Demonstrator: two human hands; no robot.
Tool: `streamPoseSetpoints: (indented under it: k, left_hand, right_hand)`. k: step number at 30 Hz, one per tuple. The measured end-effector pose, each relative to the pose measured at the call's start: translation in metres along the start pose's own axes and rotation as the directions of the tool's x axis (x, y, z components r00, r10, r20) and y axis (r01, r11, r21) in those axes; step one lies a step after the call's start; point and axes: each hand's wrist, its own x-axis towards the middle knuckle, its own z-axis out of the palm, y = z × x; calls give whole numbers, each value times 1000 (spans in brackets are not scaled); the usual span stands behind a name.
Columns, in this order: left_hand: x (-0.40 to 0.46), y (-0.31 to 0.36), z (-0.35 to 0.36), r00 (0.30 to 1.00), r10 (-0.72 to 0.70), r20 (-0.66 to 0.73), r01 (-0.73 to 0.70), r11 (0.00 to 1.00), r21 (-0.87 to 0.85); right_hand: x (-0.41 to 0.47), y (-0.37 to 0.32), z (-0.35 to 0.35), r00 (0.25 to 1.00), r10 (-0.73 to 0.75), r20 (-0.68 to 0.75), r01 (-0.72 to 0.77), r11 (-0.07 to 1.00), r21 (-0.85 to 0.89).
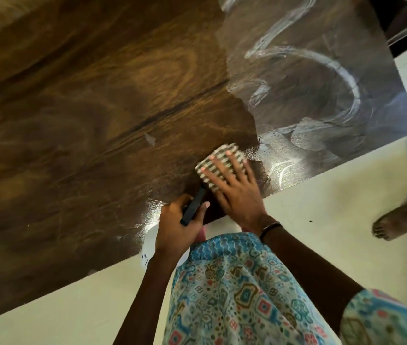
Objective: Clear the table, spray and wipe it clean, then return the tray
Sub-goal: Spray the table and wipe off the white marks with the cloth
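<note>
Head cam, looking straight down: nearest is the patterned dress, then both arms reaching up to the table's (77,125) near edge. Left hand (178,226) is wrapped around a dark slim thing (193,207), maybe a spray trigger or handle, can't really tell, with something white (150,242) tucked under it at the edge. Right hand (232,183) sits just past it at about 1 o'clock, fingers flat and spread, pressing a folded checked cloth (218,165) onto the wood.

Cloth's long axis runs roughly 10 to 4, and the right hand is clearly the one working it. Wet smear streaks (322,78) lie further out at 1 to 2 o'clock, so I'd guess wiping heads that way. Loads of bare tabletop toward 10 o'clock; the right-side edge is close. Bare foot (394,224) on the floor at 3. No tray in sight.
</note>
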Motion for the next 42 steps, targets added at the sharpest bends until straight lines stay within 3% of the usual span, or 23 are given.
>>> streamPoseSetpoints:
  k: [3, 5, 11, 18, 29, 34, 36, 42]
  left_hand:
    - [1, 11, 7, 999, -9, 35, 9, 1000, -17]
    - [0, 21, 10, 998, 2, 61, 0, 1000, -30]
    - [9, 42, 36, 996, 2, 93, -4, 1000, 26]
    - [23, 88, 78, 982, 55, 183, -72, 994, 88]
    - [47, 117, 99, 976, -49, 213, 19, 990, 137]
    - [52, 126, 100, 985, -75, 156, 57, 991, 120]
    - [54, 130, 101, 989, -63, 133, 51, 995, 91]
    - [58, 142, 105, 990, -8, 139, -5, 996, 91]
  right_hand:
    - [-15, 0, 12, 972, -221, 83, 222, 975, 1]
    - [-33, 18, 12, 955, -275, 114, 279, 960, -16]
    - [-63, 90, -21, 996, -75, 45, 79, 992, -97]
    - [-70, 130, -27, 966, -252, 64, 258, 957, -133]
    - [-83, 222, -69, 991, 91, -93, -96, 994, -45]
    - [-50, 203, -65, 961, 233, -151, -235, 972, 3]
    - [-32, 182, -58, 974, 196, -118, -198, 980, -7]
    - [-50, 178, -47, 985, -175, 1, 175, 982, -76]
